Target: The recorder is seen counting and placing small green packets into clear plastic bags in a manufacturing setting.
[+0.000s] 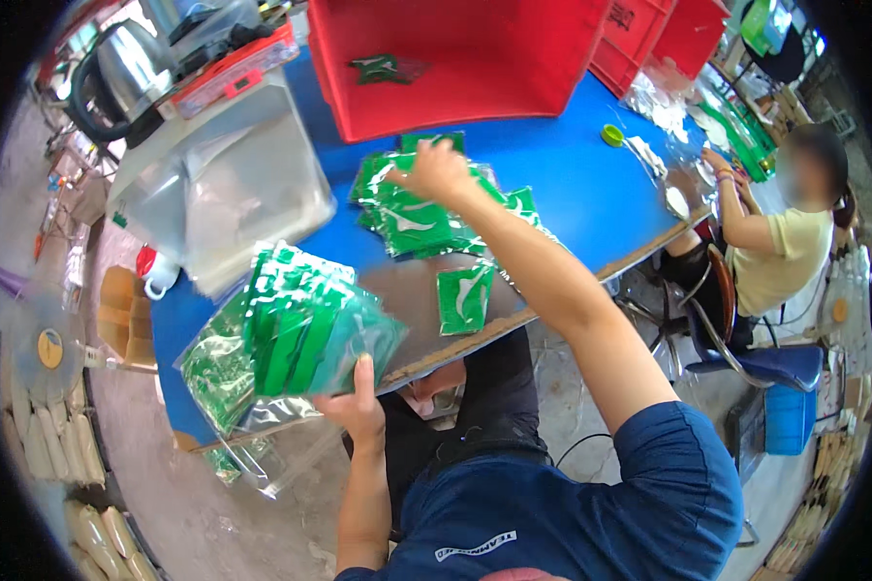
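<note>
My left hand [358, 407] grips a fanned stack of green packets [295, 334] in clear plastic sleeves, its thumb on top, near the table's front edge. Under and beside that stack lie more clear bags with green contents [213, 368]. Out over a loose pile of green packets with white curved marks [417, 228] reaches my right hand [434, 172]. Its thumb and fingers are apart and close to the top packets; whether they touch one is hard to see. One single green packet [465, 298] lies apart at the near edge.
A red bin [436, 116] on its side holds a few packets. Left stand a clear plastic-covered tray [252, 184], a kettle [131, 73] and a white mug [160, 276]. A small green-yellow ring [611, 136] lies right on the blue table [591, 208]. A person [780, 232] sits working at the right.
</note>
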Action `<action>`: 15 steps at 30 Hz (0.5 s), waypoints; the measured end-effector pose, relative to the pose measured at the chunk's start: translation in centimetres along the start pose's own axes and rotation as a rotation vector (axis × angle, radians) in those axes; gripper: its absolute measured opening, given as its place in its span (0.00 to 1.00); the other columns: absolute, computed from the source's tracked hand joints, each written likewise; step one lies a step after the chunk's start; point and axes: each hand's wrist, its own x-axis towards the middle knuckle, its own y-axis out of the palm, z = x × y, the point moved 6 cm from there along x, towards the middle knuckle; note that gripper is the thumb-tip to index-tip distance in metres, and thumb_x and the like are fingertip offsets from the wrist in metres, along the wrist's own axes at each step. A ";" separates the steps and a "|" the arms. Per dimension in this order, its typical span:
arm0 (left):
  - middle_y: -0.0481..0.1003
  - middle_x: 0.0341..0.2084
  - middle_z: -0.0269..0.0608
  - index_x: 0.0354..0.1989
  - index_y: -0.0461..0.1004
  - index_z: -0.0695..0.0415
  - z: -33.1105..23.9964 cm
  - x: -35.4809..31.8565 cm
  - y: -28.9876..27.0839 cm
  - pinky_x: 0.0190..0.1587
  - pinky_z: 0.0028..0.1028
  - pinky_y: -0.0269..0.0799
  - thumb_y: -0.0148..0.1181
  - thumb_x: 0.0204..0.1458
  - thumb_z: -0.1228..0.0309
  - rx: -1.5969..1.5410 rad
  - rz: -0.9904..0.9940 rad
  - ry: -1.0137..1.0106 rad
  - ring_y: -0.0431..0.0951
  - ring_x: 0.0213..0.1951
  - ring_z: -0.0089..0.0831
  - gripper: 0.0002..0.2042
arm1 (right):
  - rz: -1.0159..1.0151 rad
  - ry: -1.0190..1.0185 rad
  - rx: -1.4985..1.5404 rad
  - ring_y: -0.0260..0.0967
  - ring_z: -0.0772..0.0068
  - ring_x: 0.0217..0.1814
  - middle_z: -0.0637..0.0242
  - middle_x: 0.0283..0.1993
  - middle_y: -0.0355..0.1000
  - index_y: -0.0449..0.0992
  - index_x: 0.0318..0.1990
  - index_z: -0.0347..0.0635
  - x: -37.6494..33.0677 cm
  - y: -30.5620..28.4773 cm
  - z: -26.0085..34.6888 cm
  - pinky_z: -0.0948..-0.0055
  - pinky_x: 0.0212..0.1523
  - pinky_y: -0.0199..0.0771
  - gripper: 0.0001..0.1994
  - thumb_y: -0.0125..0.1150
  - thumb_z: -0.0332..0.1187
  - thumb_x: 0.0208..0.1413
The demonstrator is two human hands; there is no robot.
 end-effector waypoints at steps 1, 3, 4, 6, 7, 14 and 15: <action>0.74 0.49 0.46 0.56 0.68 0.66 -0.4 -0.6 -1.6 0.57 0.35 0.68 0.66 0.48 0.78 -0.051 -0.023 -0.006 0.76 0.48 0.36 0.25 | 0.030 0.039 0.051 0.73 0.51 0.58 0.46 0.60 0.69 0.68 0.57 0.31 0.2 -0.9 -0.2 0.61 0.54 0.77 0.50 0.62 0.73 0.43; 0.72 0.52 0.46 0.60 0.65 0.65 -0.5 -0.9 -3.0 0.60 0.37 0.68 0.64 0.48 0.79 -0.227 -0.023 -0.126 0.75 0.51 0.38 0.28 | 0.160 0.016 0.139 0.73 0.53 0.59 0.46 0.57 0.72 0.67 0.58 0.29 1.5 0.3 -2.1 0.58 0.54 0.76 0.50 0.72 0.66 0.38; 0.72 0.52 0.46 0.60 0.64 0.65 -1.5 -0.8 -2.9 0.60 0.38 0.68 0.63 0.48 0.78 -0.424 0.027 -0.169 0.74 0.52 0.38 0.28 | 0.143 0.041 0.211 0.72 0.51 0.59 0.46 0.57 0.72 0.66 0.58 0.30 1.7 1.2 -2.4 0.58 0.55 0.76 0.49 0.75 0.62 0.37; 0.70 0.54 0.46 0.64 0.61 0.64 -1.4 -0.1 -3.2 0.60 0.39 0.69 0.60 0.50 0.78 -0.575 0.077 -0.166 0.73 0.54 0.39 0.29 | 0.125 0.057 0.293 0.72 0.50 0.60 0.46 0.58 0.72 0.66 0.59 0.30 1.7 2.8 -1.8 0.57 0.55 0.75 0.48 0.78 0.57 0.36; 0.70 0.54 0.46 0.64 0.61 0.64 -0.9 0.0 -3.7 0.60 0.39 0.69 0.60 0.50 0.78 -0.572 0.077 -0.159 0.73 0.54 0.39 0.29 | 0.021 0.083 0.419 0.72 0.50 0.60 0.45 0.58 0.71 0.65 0.60 0.31 1.5 3.2 -1.5 0.58 0.55 0.75 0.47 0.79 0.52 0.35; 0.74 0.50 0.43 0.59 0.67 0.64 0.8 2.3 -10.3 0.53 0.35 0.74 0.61 0.54 0.77 -0.593 -0.195 -0.286 0.75 0.49 0.32 0.23 | -0.042 -0.017 1.026 0.79 0.61 0.44 0.53 0.43 0.80 0.78 0.50 0.35 1.3 -0.6 -2.9 0.62 0.46 0.80 0.24 0.75 0.34 0.44; 0.74 0.50 0.43 0.59 0.67 0.64 1.4 3.2 -11.8 0.53 0.35 0.74 0.61 0.54 0.77 -0.591 -0.194 -0.295 0.75 0.49 0.32 0.23 | -0.004 -0.053 1.134 0.79 0.65 0.40 0.57 0.39 0.81 0.80 0.46 0.36 0.8 -1.5 -3.0 0.63 0.42 0.81 0.18 0.73 0.31 0.46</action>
